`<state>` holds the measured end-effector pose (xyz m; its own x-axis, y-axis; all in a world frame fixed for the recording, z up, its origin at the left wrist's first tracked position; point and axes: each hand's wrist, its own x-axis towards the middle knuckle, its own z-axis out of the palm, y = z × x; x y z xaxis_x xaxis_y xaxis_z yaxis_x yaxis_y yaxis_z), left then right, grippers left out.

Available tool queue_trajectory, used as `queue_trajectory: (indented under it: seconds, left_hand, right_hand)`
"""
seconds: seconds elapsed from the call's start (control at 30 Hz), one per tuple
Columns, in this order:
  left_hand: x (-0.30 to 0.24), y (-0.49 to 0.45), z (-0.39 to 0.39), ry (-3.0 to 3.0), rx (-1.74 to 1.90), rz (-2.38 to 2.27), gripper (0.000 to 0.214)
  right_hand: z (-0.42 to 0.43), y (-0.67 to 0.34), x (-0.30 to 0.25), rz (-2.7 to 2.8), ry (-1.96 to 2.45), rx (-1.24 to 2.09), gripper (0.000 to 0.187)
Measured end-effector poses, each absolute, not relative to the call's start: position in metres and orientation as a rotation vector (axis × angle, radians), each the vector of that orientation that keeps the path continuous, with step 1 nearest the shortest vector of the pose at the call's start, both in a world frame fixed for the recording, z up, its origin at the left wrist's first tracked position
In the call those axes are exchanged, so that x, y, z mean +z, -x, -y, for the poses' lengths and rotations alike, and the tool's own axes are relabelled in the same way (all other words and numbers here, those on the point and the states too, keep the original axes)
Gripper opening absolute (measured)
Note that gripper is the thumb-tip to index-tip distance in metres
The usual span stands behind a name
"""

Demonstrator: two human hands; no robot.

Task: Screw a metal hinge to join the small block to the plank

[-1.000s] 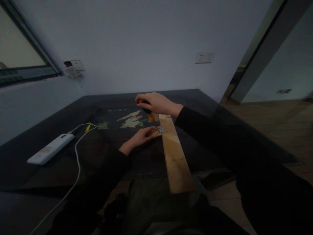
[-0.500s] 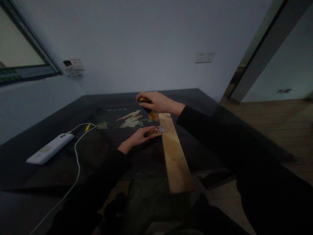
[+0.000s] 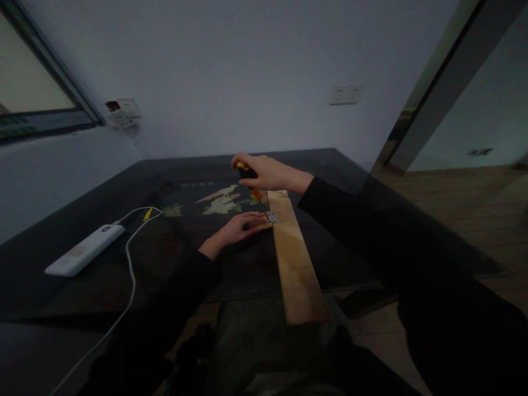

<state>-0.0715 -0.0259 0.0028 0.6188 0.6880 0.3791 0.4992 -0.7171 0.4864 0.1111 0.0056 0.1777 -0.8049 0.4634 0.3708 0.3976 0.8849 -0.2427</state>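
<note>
A long wooden plank (image 3: 295, 258) lies on the dark glass table (image 3: 82, 286), its near end over the table's front edge. A small metal hinge (image 3: 271, 217) sits at the plank's left edge. My right hand (image 3: 268, 171) is closed round the black and orange handle of a screwdriver (image 3: 252, 186), which slants down with its tip at the hinge. My left hand (image 3: 239, 228) lies on the table beside the hinge, fingers pressed on a small wooden piece (image 3: 260, 225) against the plank.
A white power bank (image 3: 84, 250) with a white cable (image 3: 131, 264) lies at the left of the table. A picture of light shapes (image 3: 223, 203) shows under the glass. Wall sockets (image 3: 344, 94) are on the wall behind. Wooden floor lies to the right.
My right hand has turned slightly on the screwdriver handle and risen a touch; the left hand and plank stay where they were.
</note>
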Motion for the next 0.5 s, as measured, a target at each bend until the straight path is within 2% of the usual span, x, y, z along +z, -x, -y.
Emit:
queue_trajectory:
  seconds: [0.5]
  left_hand:
    - [0.0038,0.0711,0.0263,-2.525,0.82,-0.948,0.031]
  right_hand:
    - [-0.0033,-0.1135,0.175,2.575,0.7,0.095,0.04]
